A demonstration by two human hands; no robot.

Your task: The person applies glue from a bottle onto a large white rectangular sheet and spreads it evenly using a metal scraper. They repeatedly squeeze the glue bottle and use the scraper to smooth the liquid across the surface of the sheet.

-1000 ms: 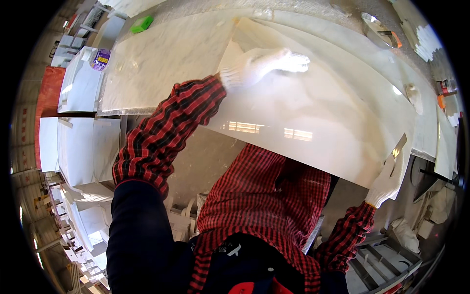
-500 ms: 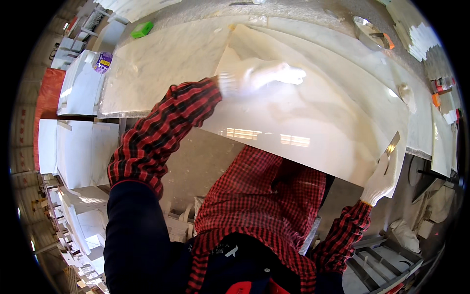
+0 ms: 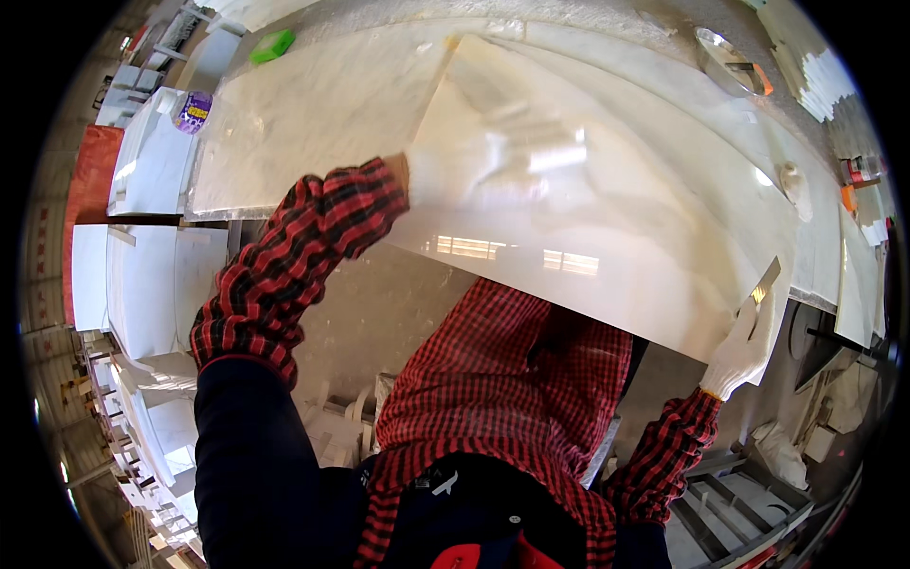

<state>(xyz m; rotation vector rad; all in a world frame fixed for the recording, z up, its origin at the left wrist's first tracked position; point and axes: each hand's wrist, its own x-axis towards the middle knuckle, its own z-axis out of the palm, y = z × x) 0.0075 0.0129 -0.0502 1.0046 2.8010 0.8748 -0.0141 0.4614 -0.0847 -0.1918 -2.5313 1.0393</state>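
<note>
A large glossy white stone slab [image 3: 607,228] is tilted up over a pale marble table [image 3: 313,114]. My left hand [image 3: 493,152], in a white glove, lies on the slab's upper face near its left edge and is smeared by motion, so its fingers are unclear. My right hand [image 3: 744,346], also in a white glove, grips the slab's lower right corner. A thin shiny strip [image 3: 764,281] sticks up just above that hand along the slab's edge. Both sleeves are red and black plaid.
A green block [image 3: 273,45] lies at the table's far left, and a round purple and yellow object [image 3: 194,111] sits on white slabs [image 3: 152,171] to the left. More white slabs are stacked lower left. An oval dish [image 3: 730,62] lies far right; metal racks [image 3: 758,493] stand lower right.
My left hand has slid left and nearer across the slab's face, from clear to blurred. My right hand keeps its hold on the corner.
</note>
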